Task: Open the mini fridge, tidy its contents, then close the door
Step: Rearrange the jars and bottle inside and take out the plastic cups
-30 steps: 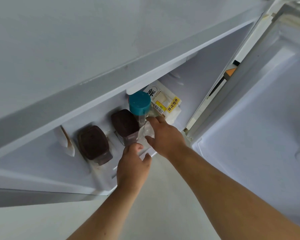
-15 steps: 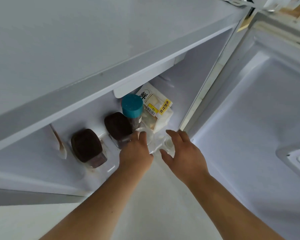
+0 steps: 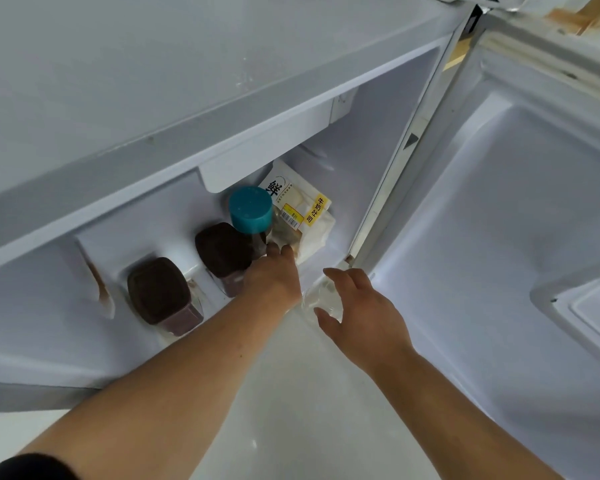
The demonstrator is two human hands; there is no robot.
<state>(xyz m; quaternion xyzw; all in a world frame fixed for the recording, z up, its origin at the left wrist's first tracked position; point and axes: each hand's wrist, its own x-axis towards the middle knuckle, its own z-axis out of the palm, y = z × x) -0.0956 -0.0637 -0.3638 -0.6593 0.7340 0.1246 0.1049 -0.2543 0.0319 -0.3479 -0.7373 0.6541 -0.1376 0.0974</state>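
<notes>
Taking the teal-capped bottle inside the open mini fridge as your marker: farthest to its left stands a dark-lidded jar, and a second dark-lidded jar sits just beside it. Your left hand reaches in at the bottle's base, fingers hidden, so its grip cannot be told. To the bottle's right leans a bread packet. Your right hand spreads loosely over what may be crumpled clear plastic, not closed. The door stands open beyond.

A home kitchen corner: white mini fridge stocked with bread (packaged) and jars.
</notes>
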